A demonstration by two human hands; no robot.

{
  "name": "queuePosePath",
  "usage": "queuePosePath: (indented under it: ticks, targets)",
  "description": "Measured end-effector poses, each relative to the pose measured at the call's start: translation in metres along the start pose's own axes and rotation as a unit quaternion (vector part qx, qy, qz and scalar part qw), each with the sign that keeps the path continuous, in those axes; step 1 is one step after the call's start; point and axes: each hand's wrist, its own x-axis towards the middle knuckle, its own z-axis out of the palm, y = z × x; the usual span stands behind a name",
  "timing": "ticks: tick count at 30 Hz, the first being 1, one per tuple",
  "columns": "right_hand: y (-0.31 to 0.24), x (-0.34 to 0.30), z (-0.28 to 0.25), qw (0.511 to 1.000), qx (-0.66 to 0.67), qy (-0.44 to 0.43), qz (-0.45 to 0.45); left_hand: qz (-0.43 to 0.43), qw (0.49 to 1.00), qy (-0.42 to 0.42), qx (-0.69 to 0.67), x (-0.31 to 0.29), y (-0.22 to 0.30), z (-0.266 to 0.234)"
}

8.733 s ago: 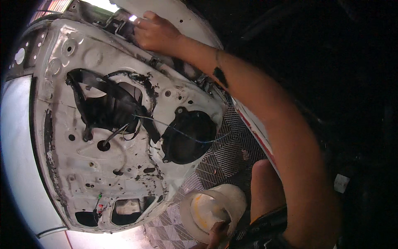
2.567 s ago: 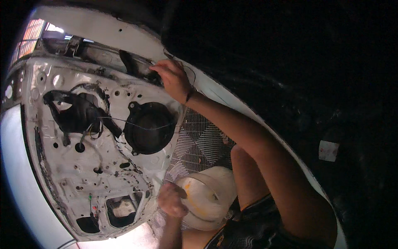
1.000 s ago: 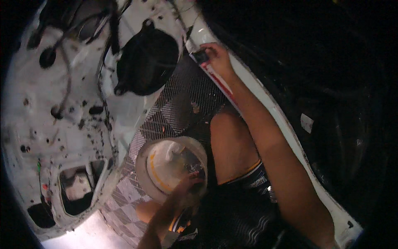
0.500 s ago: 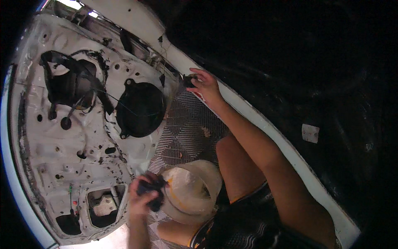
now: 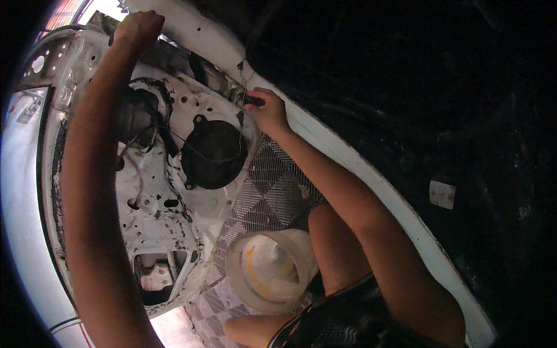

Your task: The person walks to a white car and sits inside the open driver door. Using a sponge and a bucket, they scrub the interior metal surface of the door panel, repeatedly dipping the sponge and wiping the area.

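Note:
A white car door stripped to its inner panel (image 5: pixel 148 214) stands open on my left, with a round black speaker (image 5: pixel 214 153) set in it. My left hand (image 5: pixel 139 29) is closed at the door's top end near the hinge side, its arm stretched over the panel; what its fingers hold is hidden. Between the fingers and thumb of my right hand (image 5: pixel 267 110) is a small black part (image 5: pixel 254 101), close to the gap between the door and the body sill. A thin wire (image 5: pixel 241 136) hangs beside that hand, in front of the door edge.
A whitish bucket (image 5: pixel 235 269) stands on the grey patterned floor tiles (image 5: pixel 264 180) between my legs. The pale door sill (image 5: pixel 360 168) runs diagonally on my right, beside a dark car interior with a small white label (image 5: pixel 442 194). Loose black cables (image 5: pixel 165 130) hang from the door panel.
My left hand has gone from beside the bucket, where it held a dark bundle, up to the door's far top end. My right hand has moved slightly left and farther away, its fingers closing more.

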Motion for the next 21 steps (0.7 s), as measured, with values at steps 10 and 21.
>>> queuePosePath:
  ticks: [10,21]
  targets:
    - [0.015,0.011,0.006,0.997,-0.055,0.025,-0.048,0.03,0.993,0.085,0.079,-0.024,0.014,-0.012]
    - [0.036,0.075,0.049,0.968,-0.103,0.017,-0.227,0.034,0.945,0.324,-0.012,-0.057,0.016,0.002]
